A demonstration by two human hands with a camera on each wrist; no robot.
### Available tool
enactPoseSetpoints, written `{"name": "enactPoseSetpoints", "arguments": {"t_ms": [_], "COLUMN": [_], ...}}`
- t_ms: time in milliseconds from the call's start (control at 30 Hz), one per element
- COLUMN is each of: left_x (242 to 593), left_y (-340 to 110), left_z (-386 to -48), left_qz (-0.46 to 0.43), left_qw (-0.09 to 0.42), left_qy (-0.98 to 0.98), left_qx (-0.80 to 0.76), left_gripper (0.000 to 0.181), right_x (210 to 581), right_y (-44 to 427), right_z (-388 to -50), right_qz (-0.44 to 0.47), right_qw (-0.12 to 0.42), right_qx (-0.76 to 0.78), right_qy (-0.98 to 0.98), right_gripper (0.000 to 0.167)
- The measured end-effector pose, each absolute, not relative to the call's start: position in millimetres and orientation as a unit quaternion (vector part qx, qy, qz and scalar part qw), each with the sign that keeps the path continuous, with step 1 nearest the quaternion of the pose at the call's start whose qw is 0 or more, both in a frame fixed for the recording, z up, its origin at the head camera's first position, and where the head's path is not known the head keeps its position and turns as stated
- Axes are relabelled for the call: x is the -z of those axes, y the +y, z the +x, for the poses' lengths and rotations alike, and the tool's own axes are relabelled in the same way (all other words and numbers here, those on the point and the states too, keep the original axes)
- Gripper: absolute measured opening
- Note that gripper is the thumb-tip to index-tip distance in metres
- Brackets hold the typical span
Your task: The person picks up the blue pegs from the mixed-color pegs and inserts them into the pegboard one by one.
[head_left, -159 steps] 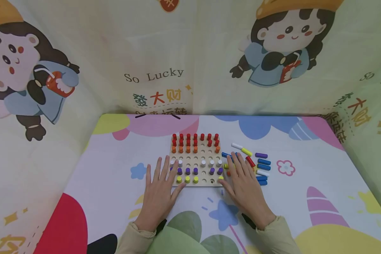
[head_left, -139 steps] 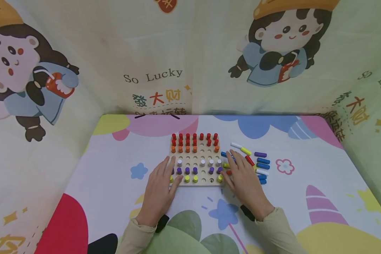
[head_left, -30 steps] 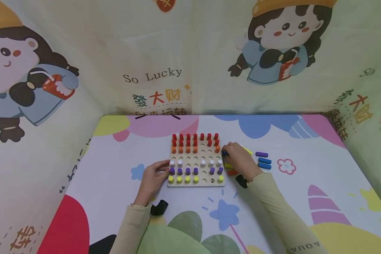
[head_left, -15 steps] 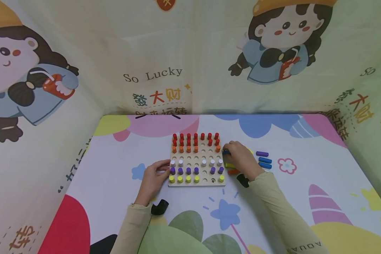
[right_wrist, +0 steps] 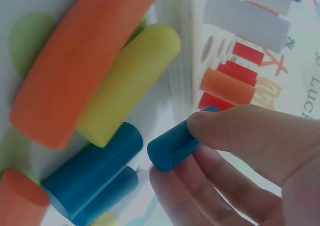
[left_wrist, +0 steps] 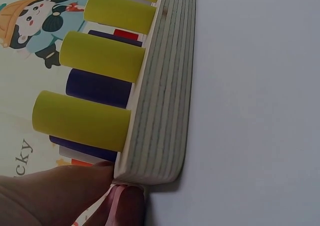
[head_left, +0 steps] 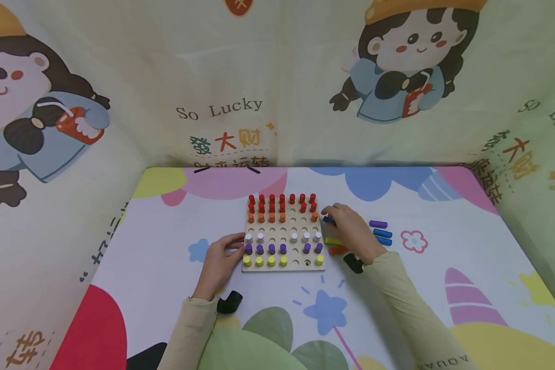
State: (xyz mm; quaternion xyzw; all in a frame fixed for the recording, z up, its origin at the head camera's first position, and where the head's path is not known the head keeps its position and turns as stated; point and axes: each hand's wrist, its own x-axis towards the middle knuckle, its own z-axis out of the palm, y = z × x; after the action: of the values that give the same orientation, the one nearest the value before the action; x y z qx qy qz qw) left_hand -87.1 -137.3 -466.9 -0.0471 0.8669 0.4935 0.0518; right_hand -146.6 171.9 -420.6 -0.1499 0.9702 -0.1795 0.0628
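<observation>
A wooden pegboard [head_left: 277, 224] lies on the table with rows of red, orange, white, purple and yellow pegs standing in it; several holes are bare. My left hand [head_left: 220, 262] grips the board's left edge, thumb and fingers at the corner beside a yellow peg [left_wrist: 80, 120] in the left wrist view. Just right of the board, my right hand [head_left: 353, 234] pinches a blue peg [right_wrist: 172, 143] between thumb and fingers, tilted and apart from the board. Beneath that hand lie loose pegs, among them an orange peg [right_wrist: 82, 69] and a yellow peg [right_wrist: 130, 86].
More loose pegs lie right of my right hand, including a purple peg [head_left: 378, 224] and blue pegs [head_left: 383, 237]; others are hidden under the hand. A printed cloth [head_left: 240, 303] covers the table. A patterned curtain [head_left: 300, 92] hangs behind it.
Both hands were spread flat by the board's sides several seconds ago. Since then the left has taken hold of the left edge and the right a blue peg. Over the last second they barely moved.
</observation>
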Motion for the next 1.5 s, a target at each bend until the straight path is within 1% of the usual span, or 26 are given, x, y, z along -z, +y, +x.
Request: {"name": "enactPoseSetpoints", "arguments": {"t_ms": [567, 800, 1067, 1500], "left_x": [467, 467, 466, 466], "left_y": [-140, -140, -140, -141], "left_z": [-87, -87, -86, -86], "left_qz": [-0.042, -0.041, -0.04, -0.044], "left_qw": [0.054, 0.054, 0.053, 0.056], "left_qy": [0.866, 0.864, 0.867, 0.867], "left_qx": [-0.495, -0.499, -0.493, -0.493], "left_gripper": [0.038, 0.038, 0.038, 0.038], "right_x": [405, 400, 398, 391], "right_y": [169, 170, 168, 162], "right_z": [-140, -138, -137, -135], "right_qz": [-0.136, -0.16, -0.177, -0.197], "right_qw": [0.066, 0.055, 0.052, 0.041], "right_qx": [0.227, 0.25, 0.279, 0.305], "right_qy": [0.962, 0.953, 0.943, 0.931], "right_gripper": [0.032, 0.028, 0.029, 0.026]}}
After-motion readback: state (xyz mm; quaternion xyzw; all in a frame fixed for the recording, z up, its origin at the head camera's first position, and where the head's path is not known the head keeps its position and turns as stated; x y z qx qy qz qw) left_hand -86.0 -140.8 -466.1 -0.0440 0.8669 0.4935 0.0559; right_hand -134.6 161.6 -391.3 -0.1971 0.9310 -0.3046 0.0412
